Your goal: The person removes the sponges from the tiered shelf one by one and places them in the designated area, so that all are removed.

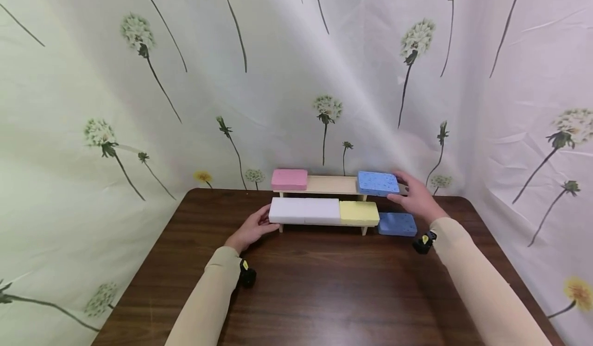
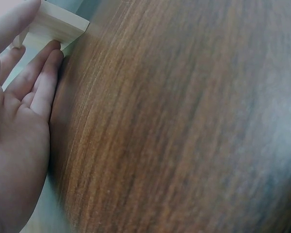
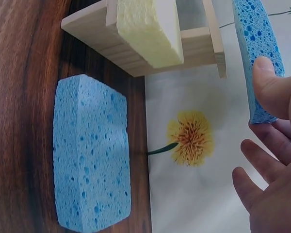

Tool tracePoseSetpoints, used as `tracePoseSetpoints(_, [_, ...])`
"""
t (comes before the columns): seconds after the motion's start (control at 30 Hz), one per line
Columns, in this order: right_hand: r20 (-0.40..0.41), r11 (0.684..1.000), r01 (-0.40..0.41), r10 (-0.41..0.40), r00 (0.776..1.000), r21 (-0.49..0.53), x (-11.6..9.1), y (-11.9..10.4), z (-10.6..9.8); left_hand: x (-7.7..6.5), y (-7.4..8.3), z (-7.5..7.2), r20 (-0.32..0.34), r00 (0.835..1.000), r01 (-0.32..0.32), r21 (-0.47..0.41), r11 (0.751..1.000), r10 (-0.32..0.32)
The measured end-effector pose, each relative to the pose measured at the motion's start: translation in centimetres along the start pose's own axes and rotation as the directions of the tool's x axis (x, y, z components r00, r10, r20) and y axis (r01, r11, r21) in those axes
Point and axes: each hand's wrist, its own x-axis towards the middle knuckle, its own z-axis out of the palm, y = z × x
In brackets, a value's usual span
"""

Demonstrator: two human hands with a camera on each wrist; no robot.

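Observation:
A two-tier wooden stand (image 1: pixel 332 183) is at the back of the table. My left hand (image 1: pixel 252 228) holds the left end of its lower tier, thumb in front; the left wrist view shows fingertips against the wood (image 2: pixel 63 26). My right hand (image 1: pixel 416 197) pinches a blue sponge (image 1: pixel 377 183) between thumb and fingers, over the right end of the upper tier. A gap separates this sponge (image 3: pixel 259 53) from the tier in the right wrist view. On the upper tier's left sits a pink sponge (image 1: pixel 289 179). Two white sponges (image 1: pixel 303 210) and a yellow sponge (image 1: pixel 359 212) line the lower tier.
Another blue sponge (image 1: pixel 397 224) lies on the dark wooden table (image 1: pixel 315 289), just right of the stand. Behind the table hangs a white cloth (image 1: pixel 278 78) with a dandelion print, and it also runs along both sides.

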Motion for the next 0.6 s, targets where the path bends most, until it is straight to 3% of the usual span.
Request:
tracePoseSetpoints(0.2, [-0.03,1.0,-0.012,0.012,0.999,0.008,-0.3,0.8,-0.1,-0.3,-0.1,0.0,0.006,1.0,-0.011,-0.009,1.0,0.011])
tracePoseSetpoints(0.6, [-0.009,0.993,-0.106,0.106,0.994,0.046,-1.5,2.7,-1.0,-0.2,0.2,0.1,-0.001,1.0,-0.02,0.006,1.0,0.02])
